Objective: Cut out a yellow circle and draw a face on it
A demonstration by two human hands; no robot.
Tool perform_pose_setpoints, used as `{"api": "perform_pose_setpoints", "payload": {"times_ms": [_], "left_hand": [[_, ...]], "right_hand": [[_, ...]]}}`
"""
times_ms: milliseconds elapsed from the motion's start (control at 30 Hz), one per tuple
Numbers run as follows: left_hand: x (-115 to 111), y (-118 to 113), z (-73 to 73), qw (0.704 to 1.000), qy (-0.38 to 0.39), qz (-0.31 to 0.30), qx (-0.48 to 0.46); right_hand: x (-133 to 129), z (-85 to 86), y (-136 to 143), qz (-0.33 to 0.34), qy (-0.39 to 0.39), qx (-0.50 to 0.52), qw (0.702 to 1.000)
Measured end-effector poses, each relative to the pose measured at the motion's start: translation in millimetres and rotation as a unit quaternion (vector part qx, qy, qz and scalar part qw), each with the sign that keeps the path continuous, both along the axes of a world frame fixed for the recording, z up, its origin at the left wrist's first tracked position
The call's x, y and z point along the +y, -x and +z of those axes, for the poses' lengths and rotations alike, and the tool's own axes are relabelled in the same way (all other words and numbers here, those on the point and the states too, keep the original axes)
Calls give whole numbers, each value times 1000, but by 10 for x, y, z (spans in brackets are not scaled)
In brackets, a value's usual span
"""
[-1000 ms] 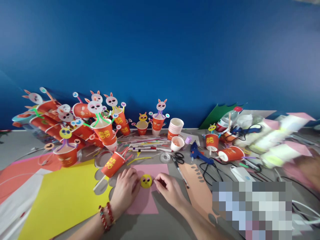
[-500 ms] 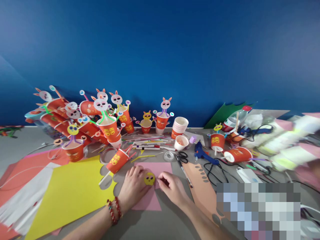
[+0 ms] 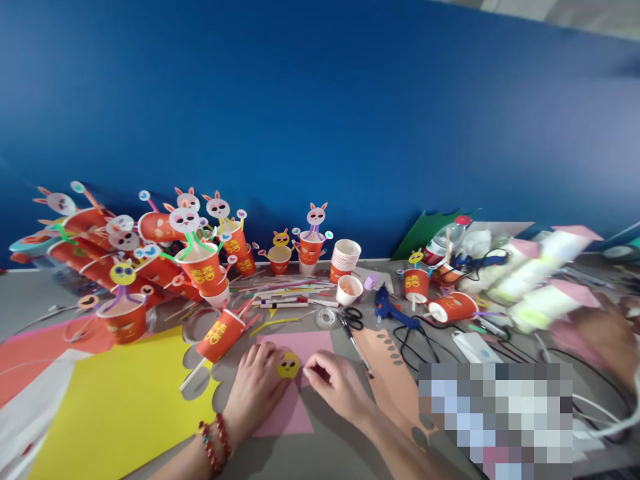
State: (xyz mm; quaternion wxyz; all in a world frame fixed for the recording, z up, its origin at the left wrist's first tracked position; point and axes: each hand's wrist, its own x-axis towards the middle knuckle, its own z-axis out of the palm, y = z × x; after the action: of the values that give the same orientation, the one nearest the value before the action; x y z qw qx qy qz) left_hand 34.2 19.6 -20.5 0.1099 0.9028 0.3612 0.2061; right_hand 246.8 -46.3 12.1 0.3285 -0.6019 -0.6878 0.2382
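Observation:
A round yellow paper face with dark eyes lies over a pink paper sheet. My left hand rests flat on that sheet, fingers stretched out, its thumb side touching the face's left edge. Just right of the face, my right hand is closed in a pinch; anything between its fingertips is too small to make out. Left of my hands, a red paper cup with straws lies tilted beside a big yellow sheet. An orange paper piece lies to the right.
Scissors, a pen, a tape roll and markers lie beyond my hands. A blue glue gun with black cable sits right. Decorated cups crowd the left; another person's blurred hand is at far right.
The view has swung to the right, so everything sits further left. Another person's hand has come into sight at the right edge. My hands stay around the yellow face.

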Motion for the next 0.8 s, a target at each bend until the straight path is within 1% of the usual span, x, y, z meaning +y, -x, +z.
{"api": "perform_pose_setpoints", "payload": {"times_ms": [67, 133, 167, 233, 267, 333, 367, 400, 467, 567, 633, 700, 800], "left_hand": [[8, 11, -43, 1000, -6, -5, -11], [10, 10, -63, 1000, -11, -6, -16], [9, 7, -65, 1000, -12, -4, -16], [3, -4, -57, 1000, -11, 2, -11], [0, -9, -50, 1000, -10, 3, -9], [-6, -15, -35, 1000, -7, 4, -9], [-9, -16, -29, 1000, -5, 4, -12], [-11, -15, -23, 1000, -2, 4, -14], [-15, -8, -13, 1000, 1, 6, -17], [-19, 5, -3, 1000, -1, 10, -13], [-19, 11, -1, 1000, -6, 13, -10], [-17, 14, -3, 1000, -8, 12, -8], [-16, 15, -13, 1000, -7, 8, -8]], "right_hand": [[3, 101, -131, -21, -13, -22, 999], [7, 177, -333, -72, -25, -76, 994], [9, 196, -446, -104, -29, -120, 987], [8, 186, -654, -157, -22, -228, 961], [5, 161, -734, -169, -7, -273, 947], [-12, 92, -835, -176, 33, -331, 927], [-26, 57, -857, -171, 48, -341, 923], [-43, 29, -868, -166, 56, -341, 924], [-89, 3, -878, -151, 49, -317, 935], [-172, 27, -912, -134, 29, -255, 957], [-223, 50, -945, -126, 33, -212, 969], [-257, 49, -964, -120, 45, -188, 974], [-256, 10, -952, -115, 53, -194, 973]]}}
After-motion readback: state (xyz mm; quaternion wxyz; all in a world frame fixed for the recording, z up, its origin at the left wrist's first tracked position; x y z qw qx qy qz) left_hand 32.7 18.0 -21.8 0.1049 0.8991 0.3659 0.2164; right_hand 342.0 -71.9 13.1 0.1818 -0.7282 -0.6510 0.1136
